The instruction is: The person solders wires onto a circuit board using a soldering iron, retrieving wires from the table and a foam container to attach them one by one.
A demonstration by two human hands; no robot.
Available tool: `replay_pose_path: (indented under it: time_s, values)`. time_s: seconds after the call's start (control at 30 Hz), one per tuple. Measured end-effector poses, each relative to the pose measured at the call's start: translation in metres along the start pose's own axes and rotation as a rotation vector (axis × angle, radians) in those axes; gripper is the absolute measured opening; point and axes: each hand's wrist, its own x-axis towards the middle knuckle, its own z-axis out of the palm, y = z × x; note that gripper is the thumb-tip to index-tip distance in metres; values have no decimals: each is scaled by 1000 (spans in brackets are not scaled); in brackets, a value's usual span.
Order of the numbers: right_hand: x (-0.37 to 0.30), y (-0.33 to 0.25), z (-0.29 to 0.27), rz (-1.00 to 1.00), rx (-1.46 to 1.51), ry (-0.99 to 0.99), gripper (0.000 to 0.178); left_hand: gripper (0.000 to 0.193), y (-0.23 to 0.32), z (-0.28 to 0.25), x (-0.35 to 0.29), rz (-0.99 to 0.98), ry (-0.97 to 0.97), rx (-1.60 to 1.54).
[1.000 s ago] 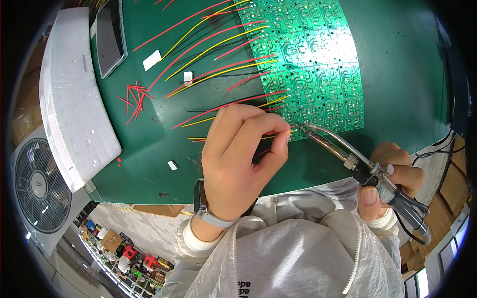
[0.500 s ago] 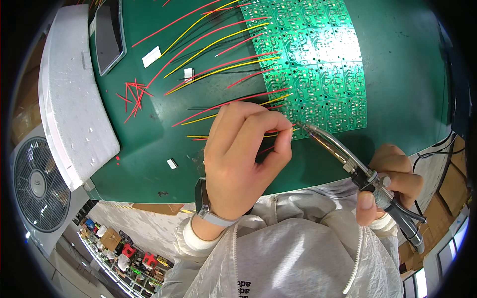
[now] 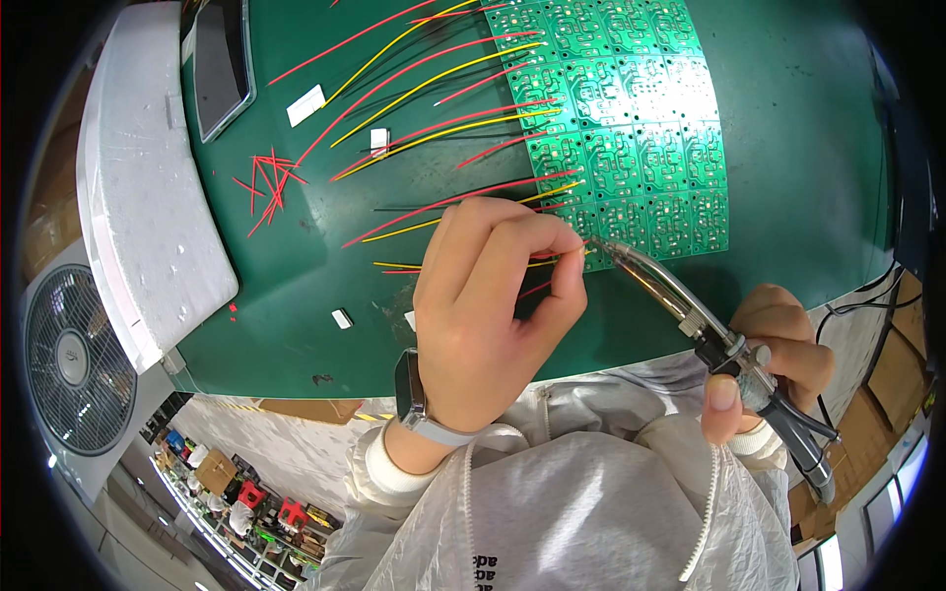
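Note:
A green circuit board panel [image 3: 662,175] lies on the work mat, with red and yellow wires [image 3: 434,71] running left from its left edge. My left hand [image 3: 493,305] is closed in a pinch at the panel's lower left corner, on a thin red wire [image 3: 585,241] whose end shows just past the fingertips. My right hand [image 3: 774,345] grips a soldering iron [image 3: 724,353] with a feed tube along its barrel. The iron's tip is at the same corner, close to the pinched wire; whether they touch is too small to tell.
Short red wires [image 3: 268,187] lie loose on the green mat [image 3: 788,148], near small white pieces [image 3: 306,104]. A white foam block [image 3: 148,197] and a dark-screened device [image 3: 219,64] line the left side. A fan [image 3: 81,360] stands beyond; black cables [image 3: 857,303] hang at right.
My left hand has shifted slightly right in the picture, still pinching at the corner. The iron's tip stays by the same spot; its handle has moved very slightly left.

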Motion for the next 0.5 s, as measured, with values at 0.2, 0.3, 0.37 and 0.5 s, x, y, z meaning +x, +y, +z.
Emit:
replay_pose_path:
  time_s: [0.2,0.3,0.37,0.5]
  values:
    - [-2,-1,-3,55,35,-15,34,18,1,1,0,-30,10,1]
    - [-10,2,-5,92,86,59,37,18,1,1,-1,-46,11,16]
    - [-11,5,-7,158,134,268,41,19,0,2,0,-15,15,14]
    - [-7,6,-3,216,30,374,45,19,2,1,0,-11,26,3]
